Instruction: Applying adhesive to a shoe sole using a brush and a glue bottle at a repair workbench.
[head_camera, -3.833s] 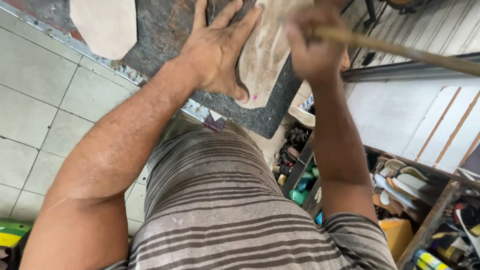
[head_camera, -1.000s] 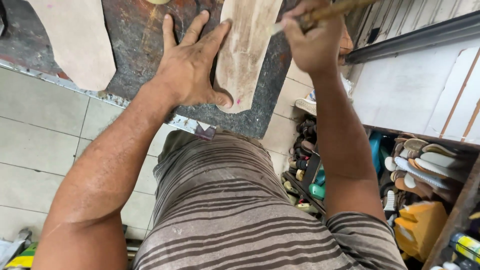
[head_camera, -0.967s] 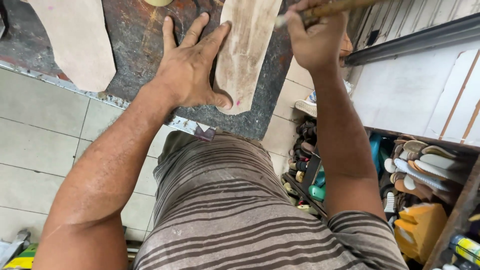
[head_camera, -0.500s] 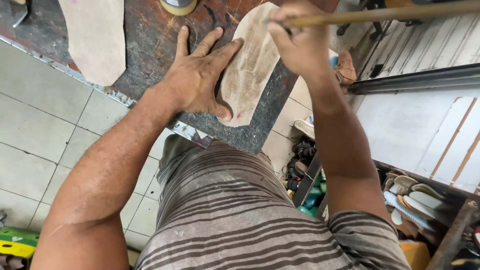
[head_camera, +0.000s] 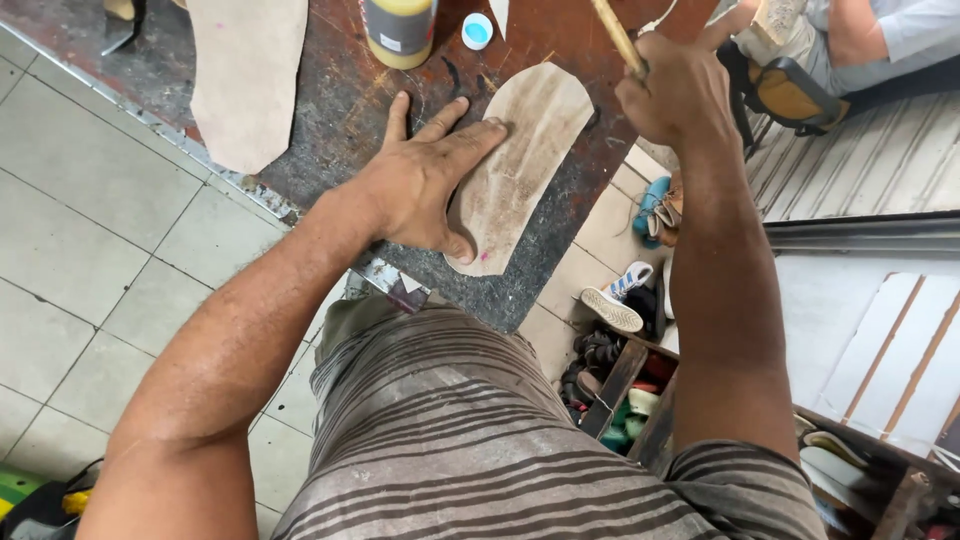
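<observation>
Under my left hand (head_camera: 425, 185), spread flat, lay the sole (head_camera: 520, 165) on the worktop (head_camera: 330, 110); beside it, my right hand (head_camera: 675, 90) gripped a stick (head_camera: 618, 35).

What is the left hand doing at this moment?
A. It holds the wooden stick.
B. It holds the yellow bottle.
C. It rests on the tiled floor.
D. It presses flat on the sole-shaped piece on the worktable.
D: the left hand lies flat with spread fingers on the edge of the sole-shaped piece, while the wooden stick is in the right hand and the yellow bottle stands untouched.
</observation>
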